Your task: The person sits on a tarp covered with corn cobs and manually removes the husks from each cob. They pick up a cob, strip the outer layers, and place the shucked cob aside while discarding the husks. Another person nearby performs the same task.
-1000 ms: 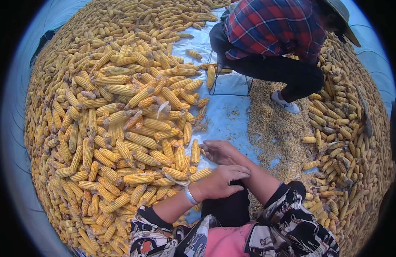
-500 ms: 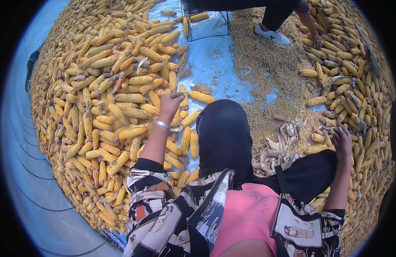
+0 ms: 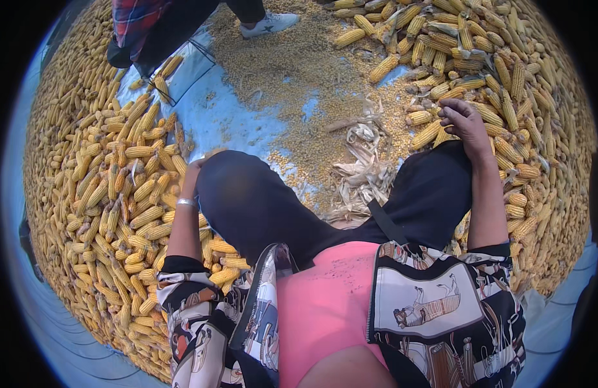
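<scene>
My left hand, with a silver bracelet at its wrist, is beside my left knee, over the edge of the left heap of corn cobs. The knee hides its fingers, so I cannot see what they hold or touch. Just beyond my right knee, my right hand hovers by the right heap of corn cobs. Its fingers are loosely bent and apart, with nothing visible in them. A yellow corn cob lies just beneath its fingertips.
Between the heaps, loose kernels cover part of a blue sheet. Dry husks are piled between my knees. At the far left, another person's dark-trousered leg and white shoe show near a thin-legged metal frame.
My view has swung to the right. The left hand has gone from above the cobs to behind my knee. My right hand has moved forward, and its fingers now point left.
</scene>
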`<state>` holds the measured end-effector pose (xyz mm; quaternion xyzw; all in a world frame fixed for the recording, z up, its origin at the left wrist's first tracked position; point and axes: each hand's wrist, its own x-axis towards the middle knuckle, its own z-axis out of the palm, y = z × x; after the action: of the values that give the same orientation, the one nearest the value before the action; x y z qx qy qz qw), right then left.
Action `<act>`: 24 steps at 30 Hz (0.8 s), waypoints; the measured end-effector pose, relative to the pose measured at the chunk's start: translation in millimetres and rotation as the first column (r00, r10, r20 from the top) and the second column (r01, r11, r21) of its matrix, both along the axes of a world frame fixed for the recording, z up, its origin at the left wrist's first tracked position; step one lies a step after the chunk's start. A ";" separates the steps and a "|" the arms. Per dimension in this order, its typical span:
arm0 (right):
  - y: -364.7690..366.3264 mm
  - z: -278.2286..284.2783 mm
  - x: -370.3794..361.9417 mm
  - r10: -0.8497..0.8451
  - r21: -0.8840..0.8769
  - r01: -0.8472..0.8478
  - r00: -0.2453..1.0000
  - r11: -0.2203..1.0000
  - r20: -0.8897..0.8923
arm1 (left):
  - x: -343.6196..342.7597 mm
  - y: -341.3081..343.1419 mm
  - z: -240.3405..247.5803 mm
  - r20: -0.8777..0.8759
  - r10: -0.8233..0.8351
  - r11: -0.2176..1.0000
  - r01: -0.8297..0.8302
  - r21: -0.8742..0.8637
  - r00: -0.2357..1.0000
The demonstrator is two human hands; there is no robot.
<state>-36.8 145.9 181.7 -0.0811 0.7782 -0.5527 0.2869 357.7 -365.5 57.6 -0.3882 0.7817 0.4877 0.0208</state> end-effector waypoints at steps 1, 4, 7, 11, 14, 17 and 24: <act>5.3 1.8 -0.2 0.011 0.005 -0.011 1.000 1.000 -0.019 | -15.7 -0.8 22.3 -0.012 0.099 0.987 -0.097 0.131 0.995; 22.1 5.0 4.4 0.068 -0.123 -0.070 0.997 0.990 -0.023 | -65.0 15.5 87.1 0.039 0.213 0.965 -0.217 0.149 0.976; 39.3 4.3 15.8 0.104 -0.053 -0.120 0.966 0.991 -0.236 | -130.3 46.9 128.9 0.108 0.123 0.990 -0.130 0.052 0.986; 72.4 14.3 28.0 0.422 0.336 -0.277 0.744 0.900 -0.518 | -229.6 116.4 130.8 0.196 -0.137 0.987 0.151 -0.059 0.971; 83.9 23.8 26.4 0.402 0.330 -0.269 0.797 0.905 -0.451 | -302.3 183.8 95.7 0.321 -0.532 0.734 0.616 -0.287 0.784; 84.2 27.9 28.7 0.385 0.260 -0.285 0.729 0.923 -0.566 | -346.4 243.9 38.0 0.376 -0.722 0.481 0.812 -0.331 0.581; 114.4 33.2 34.5 0.236 0.222 -0.158 0.890 0.962 -0.391 | -361.1 272.4 -131.4 0.672 -0.653 0.325 0.930 -0.170 0.351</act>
<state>-2.3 260.3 214.9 -0.2481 0.8566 -0.4165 0.1766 -3.3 -93.0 -73.7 -0.0293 0.9329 0.0535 0.3551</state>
